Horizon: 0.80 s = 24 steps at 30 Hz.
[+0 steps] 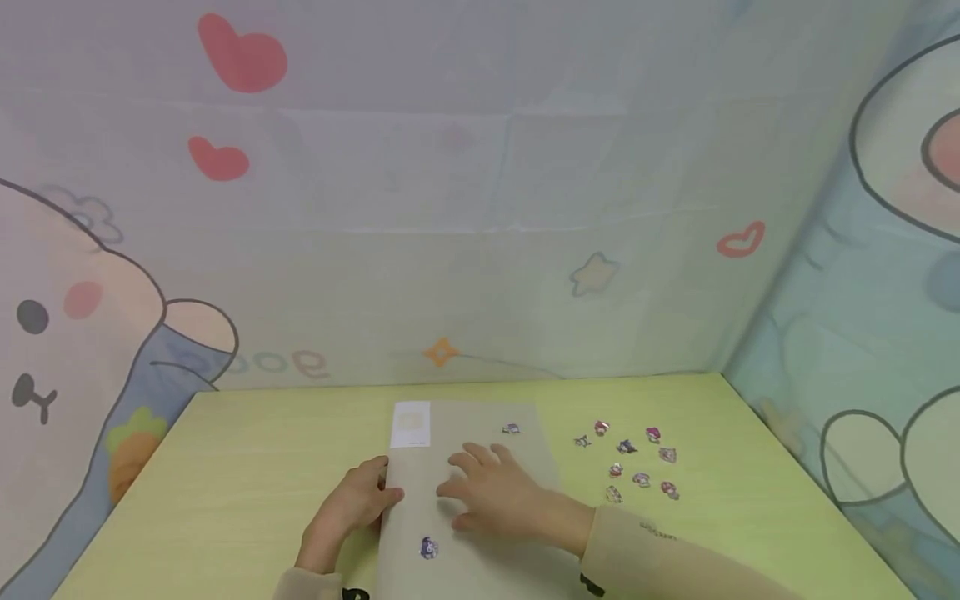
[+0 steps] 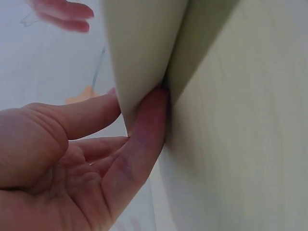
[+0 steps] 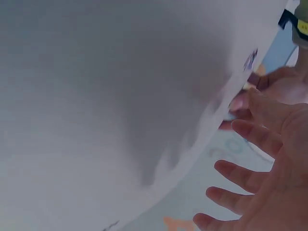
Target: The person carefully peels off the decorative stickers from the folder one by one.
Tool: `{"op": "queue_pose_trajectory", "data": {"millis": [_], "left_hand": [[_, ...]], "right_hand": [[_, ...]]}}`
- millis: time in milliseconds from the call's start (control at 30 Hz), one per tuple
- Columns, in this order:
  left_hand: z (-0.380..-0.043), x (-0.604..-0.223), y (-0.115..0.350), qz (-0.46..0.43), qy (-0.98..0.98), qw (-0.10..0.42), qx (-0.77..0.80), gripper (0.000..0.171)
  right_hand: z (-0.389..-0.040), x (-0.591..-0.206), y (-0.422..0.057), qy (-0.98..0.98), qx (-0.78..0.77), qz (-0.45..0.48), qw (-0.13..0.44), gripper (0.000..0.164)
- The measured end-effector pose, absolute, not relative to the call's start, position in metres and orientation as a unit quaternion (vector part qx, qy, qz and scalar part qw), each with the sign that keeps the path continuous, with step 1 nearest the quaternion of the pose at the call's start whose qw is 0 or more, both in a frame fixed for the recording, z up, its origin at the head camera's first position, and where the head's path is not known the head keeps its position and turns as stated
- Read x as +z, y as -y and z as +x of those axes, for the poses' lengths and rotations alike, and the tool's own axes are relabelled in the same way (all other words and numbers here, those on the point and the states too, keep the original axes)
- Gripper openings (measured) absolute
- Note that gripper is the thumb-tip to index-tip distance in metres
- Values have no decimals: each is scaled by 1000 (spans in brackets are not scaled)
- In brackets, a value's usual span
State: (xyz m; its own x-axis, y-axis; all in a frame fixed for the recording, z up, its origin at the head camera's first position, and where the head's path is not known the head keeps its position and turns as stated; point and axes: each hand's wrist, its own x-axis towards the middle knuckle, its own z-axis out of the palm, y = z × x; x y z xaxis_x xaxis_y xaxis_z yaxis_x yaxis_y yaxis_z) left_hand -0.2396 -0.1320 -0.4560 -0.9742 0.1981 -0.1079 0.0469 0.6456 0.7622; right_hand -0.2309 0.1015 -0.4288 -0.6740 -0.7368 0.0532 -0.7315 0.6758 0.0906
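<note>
A large pale sheet [image 1: 468, 417] lies on the table. My left hand [image 1: 358, 498] pinches its left edge, thumb on top and fingers underneath; in the left wrist view that edge [image 2: 139, 53] stands raised off the tabletop. Above the middle of the sheet, my right hand [image 1: 498, 497] is spread with nothing in it, and its shadow falls on the paper in the right wrist view. One small purple cartoon sticker [image 1: 428, 547] sits low on the sheet, and another sticker [image 1: 512, 428] is near its upper right. A white rectangle [image 1: 420, 439] marks the upper left corner.
Several small cartoon stickers [image 1: 641, 480] are scattered on the yellow-green table [image 1: 750, 517], right of the sheet. A printed cloth backdrop [image 1: 420, 183] hangs behind the table's back edge, with another patterned cloth [image 1: 862, 333] along the right side.
</note>
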Motion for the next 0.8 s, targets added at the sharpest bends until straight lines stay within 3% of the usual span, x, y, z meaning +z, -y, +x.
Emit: {"op": "queue_pose_trajectory", "data": {"millis": [233,433,800], "left_hand": [[-240,-457,134,82,-899,85,421,51],[-239,-455,135,80,-897,90,424,53],[-240,-458,135,85,-896,96,426,46]], "right_hand": [[-221,-436,-78,904,-68,418,56,38],[-218,-439,-69,890,-75,445,69,34],[-204,-440,-69,889,-65,451,40,32]]}}
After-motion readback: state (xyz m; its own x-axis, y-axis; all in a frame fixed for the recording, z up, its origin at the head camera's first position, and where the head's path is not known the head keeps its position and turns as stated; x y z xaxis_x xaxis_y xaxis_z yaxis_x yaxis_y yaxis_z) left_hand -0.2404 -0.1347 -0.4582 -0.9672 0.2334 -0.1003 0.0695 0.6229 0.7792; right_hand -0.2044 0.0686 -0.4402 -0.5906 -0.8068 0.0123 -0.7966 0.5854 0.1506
